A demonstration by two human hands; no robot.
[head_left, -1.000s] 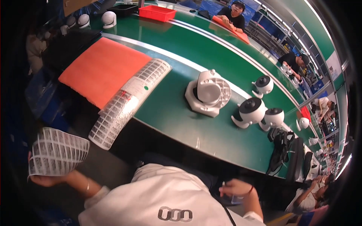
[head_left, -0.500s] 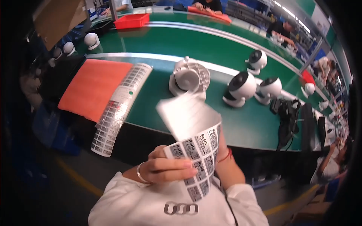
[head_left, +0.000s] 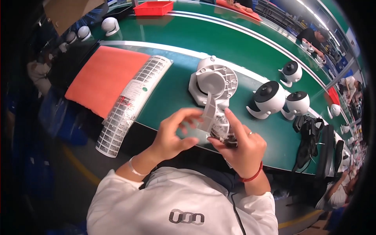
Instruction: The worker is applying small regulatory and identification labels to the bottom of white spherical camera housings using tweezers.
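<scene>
My right hand point(head_left: 244, 147) pinches a curled sheet of labels point(head_left: 210, 111) between thumb and fingers, above the bench's near edge. The sheet's pale side and part of its dark printed labels show; the rest is bent out of sight. At the sheet's left edge, my left hand point(head_left: 174, 131) is open, thumb and fingers apart, fingertips close to the paper. Whether they touch it I cannot tell. Just beyond both hands, a white plastic housing point(head_left: 203, 84) lies on the bench with its ribbed round underside showing.
An orange mat point(head_left: 105, 78) lies on the left, a long label sheet point(head_left: 135, 96) along its right edge. Several white round cameras point(head_left: 269, 98) with black fronts stand to the right, near black straps point(head_left: 303, 141). A red bin point(head_left: 153, 8) sits at the far side; people work across the bench.
The label sheet has gone from spread across both hands to curled in my right hand. My left hand has come off it and opened. Both hands have moved toward the housing.
</scene>
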